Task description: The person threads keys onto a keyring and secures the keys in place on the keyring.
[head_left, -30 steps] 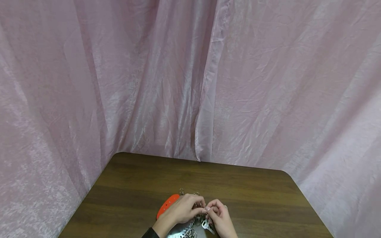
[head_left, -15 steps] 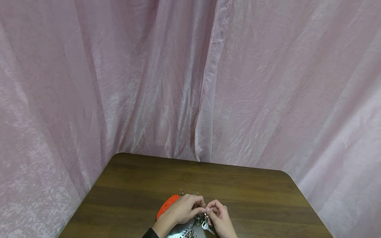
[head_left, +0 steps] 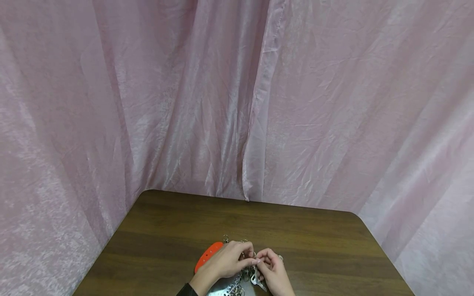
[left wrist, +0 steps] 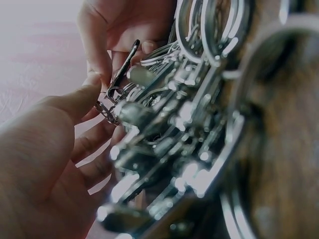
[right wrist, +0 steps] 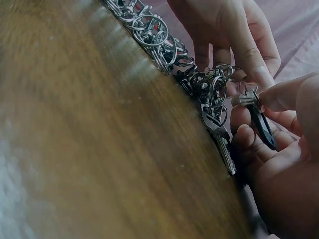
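In the head view my left hand (head_left: 229, 260) and right hand (head_left: 275, 272) meet fingertip to fingertip at the table's near side. With thumb and fingers, the left pinches a small metal key ring (right wrist: 242, 88). My right hand grips a dark key (right wrist: 262, 125) at that ring, its shaft lying between thumb and curled fingers. Below them, a silver key (head_left: 256, 280) shows beside the right fingers. A tangled heap of metal rings and clasps (left wrist: 174, 114) lies next to both hands. Whether the dark key is threaded on the ring cannot be made out.
An orange-red piece with small holes (head_left: 208, 255) lies left of the left hand. Beneath the left wrist shows a shiny metal surface (head_left: 221, 284). Everything is on a brown wooden table (head_left: 177, 230), with pink curtains (head_left: 314, 123) around it.
Both hands stay nearly in place. The fingertips have shifted slightly, the silver key below has turned a little, and a pinkish bit seen beside it earlier is no longer visible.
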### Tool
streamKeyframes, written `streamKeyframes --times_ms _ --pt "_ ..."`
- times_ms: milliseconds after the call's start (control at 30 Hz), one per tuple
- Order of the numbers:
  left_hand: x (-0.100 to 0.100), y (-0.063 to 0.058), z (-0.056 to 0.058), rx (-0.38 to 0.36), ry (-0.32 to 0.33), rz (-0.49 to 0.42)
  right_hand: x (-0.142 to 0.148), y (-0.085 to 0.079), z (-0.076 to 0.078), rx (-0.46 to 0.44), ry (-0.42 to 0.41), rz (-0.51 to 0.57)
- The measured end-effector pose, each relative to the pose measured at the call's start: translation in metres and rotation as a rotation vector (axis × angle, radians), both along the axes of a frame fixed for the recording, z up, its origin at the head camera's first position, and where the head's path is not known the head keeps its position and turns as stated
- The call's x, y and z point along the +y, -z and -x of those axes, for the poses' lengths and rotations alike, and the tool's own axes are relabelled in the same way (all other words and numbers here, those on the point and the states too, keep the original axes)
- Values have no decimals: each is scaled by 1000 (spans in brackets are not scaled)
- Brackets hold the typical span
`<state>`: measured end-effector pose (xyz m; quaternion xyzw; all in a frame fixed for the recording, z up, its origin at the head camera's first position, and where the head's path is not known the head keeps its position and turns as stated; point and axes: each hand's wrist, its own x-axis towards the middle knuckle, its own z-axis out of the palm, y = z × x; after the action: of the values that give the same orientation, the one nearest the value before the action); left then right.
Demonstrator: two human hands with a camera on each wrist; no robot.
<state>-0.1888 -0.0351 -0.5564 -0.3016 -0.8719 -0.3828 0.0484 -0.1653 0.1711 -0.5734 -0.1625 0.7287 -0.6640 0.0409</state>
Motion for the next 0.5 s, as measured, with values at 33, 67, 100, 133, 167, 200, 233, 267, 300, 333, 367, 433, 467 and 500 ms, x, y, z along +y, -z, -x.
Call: streamKeyframes --times_ms 33,67,100,133,167,200,233,267,300,333,367,433,467,500 --pt "0 0 0 1 -2 2 0 0 -1 6 2 -3" --pt "0 0 0 1 -4 5 -1 -1 -1 11 1 -4" --pt "0 0 0 0 -5 6 -1 -1 -2 14 -5 0" --pt "0 1 0 -3 -8 7 -1 -3 -3 19 -12 2" --pt "0 2 1 -10 -10 6 -2 -4 -4 23 -20 6" --pt "0 2 1 -18 -12 6 -2 -5 -4 25 -30 11" --pt "0 3 1 -23 -15 6 -2 -6 -5 26 -37 13" --pt "0 3 2 -29 -16 4 -2 -7 -5 31 -43 13" --pt "0 3 2 -37 -17 2 -1 -7 -5 40 -46 9" --pt "0 3 2 -41 -19 1 -1 -6 -5 46 -45 3" --pt "0 2 3 -45 -20 0 -1 -5 -4 53 -39 -4" --pt "-1 1 2 -44 -23 -6 -1 -3 -4 78 -18 -31" --pt "-1 1 2 -43 -24 -11 -1 -2 -3 98 -4 -47" --pt "-1 1 2 -45 -28 -16 -1 -1 -3 114 13 -62"
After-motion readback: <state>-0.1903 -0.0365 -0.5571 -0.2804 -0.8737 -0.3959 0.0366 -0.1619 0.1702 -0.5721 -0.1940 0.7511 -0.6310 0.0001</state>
